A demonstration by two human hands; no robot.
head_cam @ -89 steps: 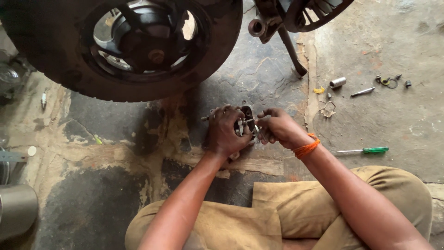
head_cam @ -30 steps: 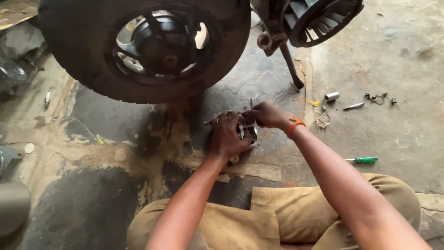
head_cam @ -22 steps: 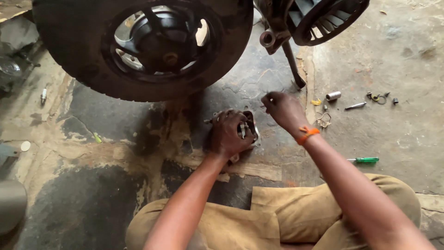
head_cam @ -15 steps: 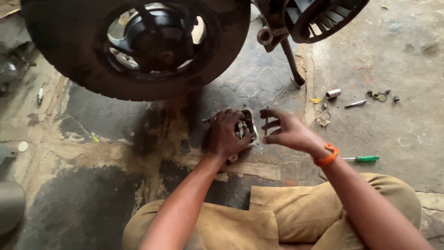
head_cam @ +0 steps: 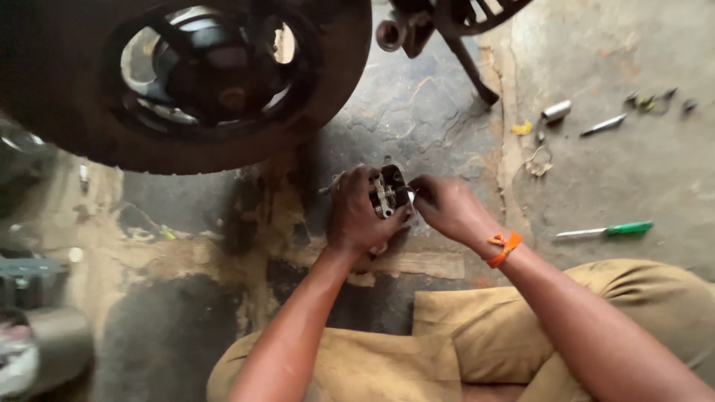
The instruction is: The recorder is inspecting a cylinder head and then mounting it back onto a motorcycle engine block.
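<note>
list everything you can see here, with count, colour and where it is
metal part: one, grey, held over the floor at centre
tyre with wheel: one, black, top left
stand leg: one, dark, top centre
screwdriver: one, green handle, on the floor at right
socket: one, silver, floor at upper right
thin metal tool: one, silver, right of the socket
small bits: a few, dark, far upper right
yellow scrap: one, left of the socket
floor: grey concrete, oil-stained at left
trousers: tan, bottom
wristband: one, orange, right wrist
left hand: grips the metal part
right hand: fingertips at the part's right side
</note>
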